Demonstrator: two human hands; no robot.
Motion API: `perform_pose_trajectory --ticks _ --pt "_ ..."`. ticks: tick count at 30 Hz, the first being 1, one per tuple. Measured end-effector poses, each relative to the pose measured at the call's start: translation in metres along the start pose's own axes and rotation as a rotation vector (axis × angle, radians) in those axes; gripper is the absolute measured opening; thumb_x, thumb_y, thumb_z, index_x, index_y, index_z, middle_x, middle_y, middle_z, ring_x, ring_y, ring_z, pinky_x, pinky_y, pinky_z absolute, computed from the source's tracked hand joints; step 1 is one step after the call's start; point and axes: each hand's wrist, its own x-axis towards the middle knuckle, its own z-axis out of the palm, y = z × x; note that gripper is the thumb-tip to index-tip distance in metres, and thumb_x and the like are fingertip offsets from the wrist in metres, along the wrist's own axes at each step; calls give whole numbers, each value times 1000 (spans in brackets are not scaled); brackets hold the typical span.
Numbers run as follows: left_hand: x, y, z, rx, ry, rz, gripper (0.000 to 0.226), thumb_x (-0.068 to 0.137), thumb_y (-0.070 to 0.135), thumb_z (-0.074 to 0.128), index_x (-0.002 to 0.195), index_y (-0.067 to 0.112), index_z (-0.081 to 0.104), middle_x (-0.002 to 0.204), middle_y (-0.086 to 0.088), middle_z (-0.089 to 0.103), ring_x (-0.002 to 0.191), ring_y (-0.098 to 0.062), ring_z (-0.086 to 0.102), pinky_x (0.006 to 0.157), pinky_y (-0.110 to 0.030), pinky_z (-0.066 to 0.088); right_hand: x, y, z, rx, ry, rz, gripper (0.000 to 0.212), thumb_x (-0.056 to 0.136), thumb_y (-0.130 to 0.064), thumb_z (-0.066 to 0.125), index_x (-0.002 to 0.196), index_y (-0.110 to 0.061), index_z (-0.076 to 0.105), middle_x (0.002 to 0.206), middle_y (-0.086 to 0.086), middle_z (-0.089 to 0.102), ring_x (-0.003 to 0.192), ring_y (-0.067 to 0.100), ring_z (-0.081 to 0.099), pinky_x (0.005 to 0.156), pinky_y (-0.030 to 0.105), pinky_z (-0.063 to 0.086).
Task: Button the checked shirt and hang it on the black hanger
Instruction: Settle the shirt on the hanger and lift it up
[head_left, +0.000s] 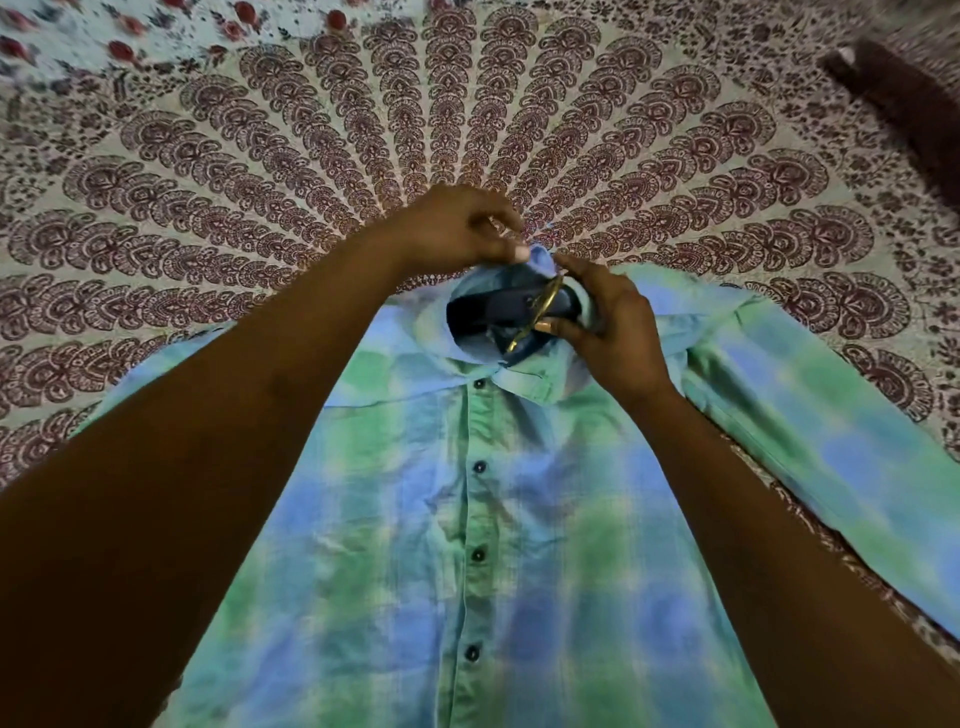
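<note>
The green and blue checked shirt (467, 519) lies flat on the bed, front up, with its dark buttons done up along the placket. Inside the collar opening the black hanger (498, 309) shows, its gold hook (537, 314) slanting across it. My left hand (452, 228) pinches the raised back of the collar at the top. My right hand (608, 317) grips the right side of the collar, fingers curled over the fabric and thumb by the hook. Both sleeves spread out to the sides; my forearms hide much of the shoulders.
A printed bedspread (467, 119) with a maroon fan pattern covers the whole surface beyond the shirt. A dark brown object (898, 98) lies at the far right. A floral cloth (130, 36) sits along the far left edge.
</note>
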Motion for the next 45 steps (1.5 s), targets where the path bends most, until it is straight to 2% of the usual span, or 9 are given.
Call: perform_pose_trajectory --ticks 4,9,15,20,25,28,38,41,45 --pt "11 5 3 50 -43 31 24 83 23 66 100 7 68 99 -9 68 88 -15 60 78 -22 45 -2 5 1 3 1 14 71 73 -18 74 136 -10 43 116 17 62 105 36 55 92 48 41" --pt "12 6 11 239 -48 84 25 87 27 61 87 3 68 80 -12 64 75 -17 52 62 -24 33 1 6 1 -42 9 14 75 75 -19 74 139 -9 37 109 22 62 97 35 54 82 36 35" --pt "7 3 3 -342 -16 -105 25 90 19 57 110 6 63 86 3 67 67 -1 64 58 -11 50 4 5 0 -9 -16 53 80 78 -20 72 143 -11 28 116 19 59 109 36 52 95 43 38" --pt "3 -2 1 -329 15 -203 16 84 21 64 96 11 65 79 5 66 69 -5 62 56 -17 48 4 7 5 -25 -22 60 78 78 -20 73 142 -11 30 114 21 60 103 36 54 82 33 38" --pt "-6 -11 -10 -294 -76 -263 6 86 21 62 86 17 66 83 1 66 85 -15 59 82 -28 47 9 9 5 -11 -36 90 78 77 -22 73 142 -11 31 120 23 57 112 36 52 89 37 41" --pt "-8 -17 -9 -464 -44 -319 8 87 18 60 88 14 67 74 2 68 74 -12 60 70 -20 51 11 8 8 -17 -42 98 78 78 -22 73 143 -12 31 126 20 55 117 36 49 93 38 40" --pt "-37 -23 -12 385 61 -299 8 80 10 65 74 5 64 67 -10 54 73 -24 49 64 -26 33 18 7 7 -22 -43 117 75 80 -18 71 143 -9 31 124 18 59 112 31 54 85 28 40" --pt "-37 -29 -7 106 193 -396 7 84 3 57 83 5 63 77 -15 57 63 -26 56 61 -33 54 21 6 8 -26 -32 135 74 80 -17 71 142 -11 32 128 15 57 116 29 52 87 26 39" --pt "-38 -40 3 -175 161 -546 19 86 -5 52 70 3 55 68 -19 57 41 -15 57 49 -27 55 18 6 11 -50 -36 142 76 80 -17 71 144 -12 30 124 17 59 113 31 53 87 32 41"
